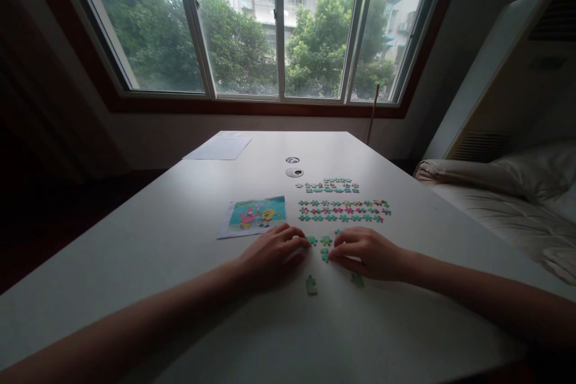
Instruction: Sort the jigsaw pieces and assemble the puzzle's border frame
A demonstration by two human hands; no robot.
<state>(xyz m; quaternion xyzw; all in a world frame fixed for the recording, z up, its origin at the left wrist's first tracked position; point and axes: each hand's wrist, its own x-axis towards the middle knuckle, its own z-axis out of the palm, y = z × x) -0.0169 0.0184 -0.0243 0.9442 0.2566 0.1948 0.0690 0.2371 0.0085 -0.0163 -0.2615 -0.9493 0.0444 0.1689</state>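
Knobbed puzzle pieces (346,218) show green and pink.

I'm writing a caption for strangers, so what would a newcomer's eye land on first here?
Probably the bright window across the back, with green trees outside the dim room. Next, the left hand and right hand, close together over green puzzle pieces on the white table. Just beyond lie rows of colourful pieces, with a cartoon picture to their left.
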